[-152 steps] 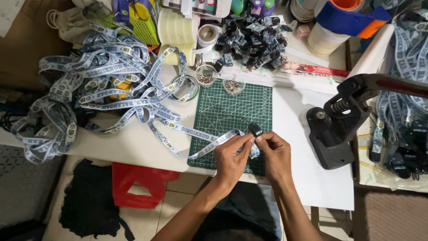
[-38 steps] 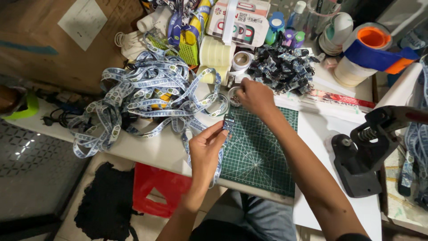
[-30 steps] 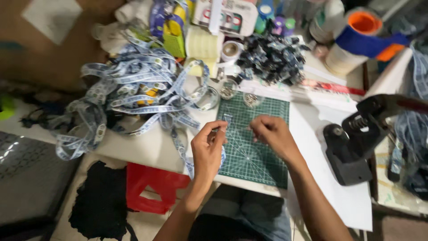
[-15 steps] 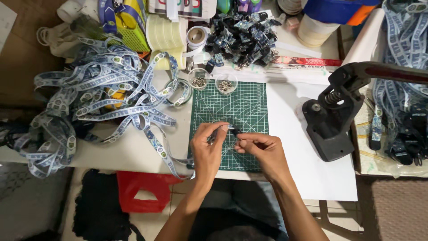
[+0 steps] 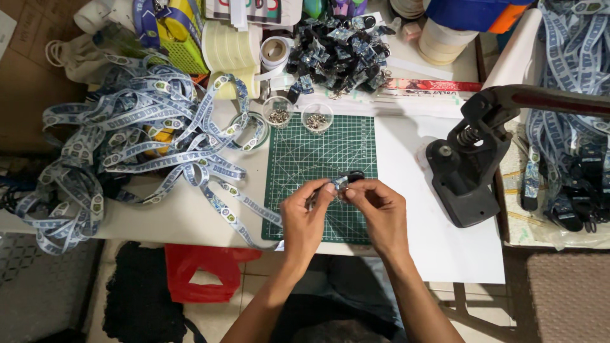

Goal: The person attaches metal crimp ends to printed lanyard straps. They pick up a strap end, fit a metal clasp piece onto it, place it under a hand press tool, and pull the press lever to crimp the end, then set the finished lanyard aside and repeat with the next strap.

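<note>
My left hand (image 5: 305,219) and my right hand (image 5: 375,213) meet over the green cutting mat (image 5: 318,143), fingertips pinched together. Between them they hold the end of a blue-and-white printed lanyard strap (image 5: 244,206) and a small black clip (image 5: 351,176). The strap trails left from my left hand across the white table to a big tangled pile of the same straps (image 5: 127,133). Two small clear cups of metal bits (image 5: 297,116) stand at the mat's far edge.
A black hand press (image 5: 467,171) stands right of the mat on the white tabletop (image 5: 406,165). A heap of black clips (image 5: 337,47), tape rolls (image 5: 232,51) and boxes crowd the back. More lanyards (image 5: 565,95) hang at right. A red bin (image 5: 203,273) sits under the table.
My right hand reached to the cups at the mat's far edge, then came back. Both hands have closed together over the mat's near half, now pinching the strap end and clip.
</note>
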